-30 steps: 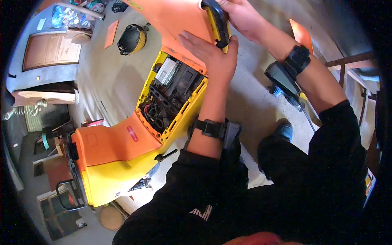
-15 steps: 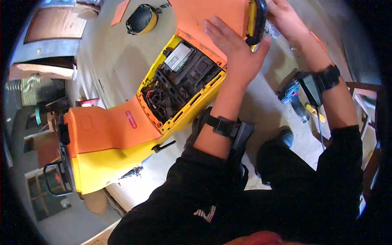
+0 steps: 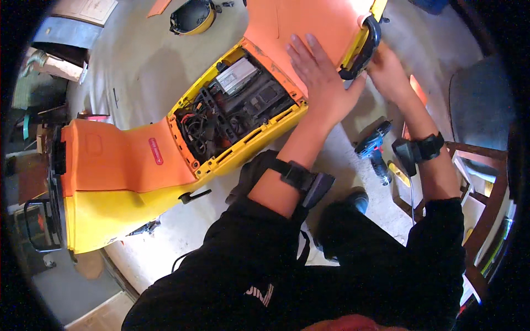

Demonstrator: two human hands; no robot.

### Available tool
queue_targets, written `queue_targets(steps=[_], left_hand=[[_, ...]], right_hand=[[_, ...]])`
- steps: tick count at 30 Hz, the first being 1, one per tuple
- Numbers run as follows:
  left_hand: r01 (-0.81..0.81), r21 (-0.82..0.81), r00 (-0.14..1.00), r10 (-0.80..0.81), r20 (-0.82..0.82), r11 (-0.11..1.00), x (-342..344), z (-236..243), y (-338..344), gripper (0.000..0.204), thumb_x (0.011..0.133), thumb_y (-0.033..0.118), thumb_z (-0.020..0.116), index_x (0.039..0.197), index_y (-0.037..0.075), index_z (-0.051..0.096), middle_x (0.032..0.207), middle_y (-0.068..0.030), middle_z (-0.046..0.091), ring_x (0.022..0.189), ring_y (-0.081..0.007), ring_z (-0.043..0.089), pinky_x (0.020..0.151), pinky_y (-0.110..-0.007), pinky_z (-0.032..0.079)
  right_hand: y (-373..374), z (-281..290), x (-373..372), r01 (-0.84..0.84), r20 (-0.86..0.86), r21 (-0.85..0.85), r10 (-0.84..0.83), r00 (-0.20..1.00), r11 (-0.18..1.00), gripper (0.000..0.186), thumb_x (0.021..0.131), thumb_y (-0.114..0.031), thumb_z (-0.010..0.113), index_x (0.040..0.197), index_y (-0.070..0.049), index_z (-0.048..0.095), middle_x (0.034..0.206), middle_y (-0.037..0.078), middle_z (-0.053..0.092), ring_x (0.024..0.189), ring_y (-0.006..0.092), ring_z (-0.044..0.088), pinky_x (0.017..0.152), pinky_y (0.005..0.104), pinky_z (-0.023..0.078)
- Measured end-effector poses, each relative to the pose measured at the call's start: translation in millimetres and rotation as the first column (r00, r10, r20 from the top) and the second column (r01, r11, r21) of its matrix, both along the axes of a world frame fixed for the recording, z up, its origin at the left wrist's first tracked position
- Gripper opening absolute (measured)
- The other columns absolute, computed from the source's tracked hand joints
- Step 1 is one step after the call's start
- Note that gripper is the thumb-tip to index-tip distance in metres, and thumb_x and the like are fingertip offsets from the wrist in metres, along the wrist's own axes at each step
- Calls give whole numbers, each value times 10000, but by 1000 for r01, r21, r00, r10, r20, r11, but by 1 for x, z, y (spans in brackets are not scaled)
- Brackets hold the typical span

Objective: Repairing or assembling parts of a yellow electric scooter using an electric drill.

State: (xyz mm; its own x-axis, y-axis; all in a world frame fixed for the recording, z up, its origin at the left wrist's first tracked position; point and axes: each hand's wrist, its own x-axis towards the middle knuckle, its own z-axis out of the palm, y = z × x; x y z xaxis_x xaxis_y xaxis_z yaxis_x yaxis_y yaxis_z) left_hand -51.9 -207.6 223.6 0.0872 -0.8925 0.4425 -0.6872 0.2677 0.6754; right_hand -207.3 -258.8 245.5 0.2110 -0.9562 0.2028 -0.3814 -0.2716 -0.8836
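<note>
A long machine with an orange top (image 3: 124, 151) and yellow sides (image 3: 113, 218) runs diagonally across the view. Its open middle compartment shows a silver metal box (image 3: 236, 76), black parts (image 3: 264, 99) and tangled wires (image 3: 200, 124). My left hand (image 3: 326, 88) lies with fingers spread on the orange panel (image 3: 303, 22) at the far end. The heel of this hand is close to a black curved handle (image 3: 364, 51) at the panel's right end. My right hand (image 3: 390, 74) is at the outer side of that handle; its fingertips are hidden there.
A blue cordless drill (image 3: 375, 146) lies on the floor at right, near a yellow-handled tool (image 3: 398, 173). A yellow helmet-like shell (image 3: 193, 17) rests beyond the machine. Brown framing (image 3: 491, 209) stands at right, and a black shoe (image 3: 356, 199) is below the drill.
The whole view has shifted, with the machine's near end further left. My right hand has come down along the outer side of the black handle. My left hand stays spread on the panel.
</note>
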Motion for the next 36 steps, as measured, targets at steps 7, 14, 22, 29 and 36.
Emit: queue_targets(steps=[7,14,22,29,36], left_hand=[[40,-30,999,-39,23,999,4,0,0,1262,714,322,751,1512,-33,-160,1540,-384,-161,1420,-579,-156,1134,-667,12],[-11,1,998,11,62,1000,4,3,-1,1257,655,185,752,1506,-62,-140,1542,-386,-138,1433,-565,-123,1155,-643,36],[49,-52,996,-45,72,997,2,0,-4,1248,666,214,749,1486,-102,-138,1527,-412,-121,1431,-570,-100,1165,-625,9],[32,-94,991,-20,130,995,3,-2,-6,1231,696,222,751,1463,-143,-140,1516,-424,-110,1429,-565,-105,1166,-621,5],[-6,-130,985,29,170,991,-1,-5,-7,1198,739,156,778,1467,-141,-126,1526,-414,-79,1435,-560,-49,1169,-611,35]], right_hand=[[11,14,9,45,-71,-35,-48,996,998,445,882,-46,607,1305,4,476,1203,217,649,1020,329,687,867,407,534],[9,6,14,93,-36,-31,-94,995,995,445,878,-114,647,1280,5,497,1152,241,663,1017,387,672,863,436,531],[7,1,6,120,-108,-119,-133,985,986,424,850,-187,687,1196,20,558,1069,257,668,971,415,661,831,440,530],[16,10,17,171,-128,-102,-183,975,980,291,854,-173,668,1045,31,587,931,281,657,896,455,643,777,491,513],[11,10,14,162,-234,19,-153,960,987,334,859,-114,645,1149,21,549,1052,262,665,1000,412,656,832,439,526]])
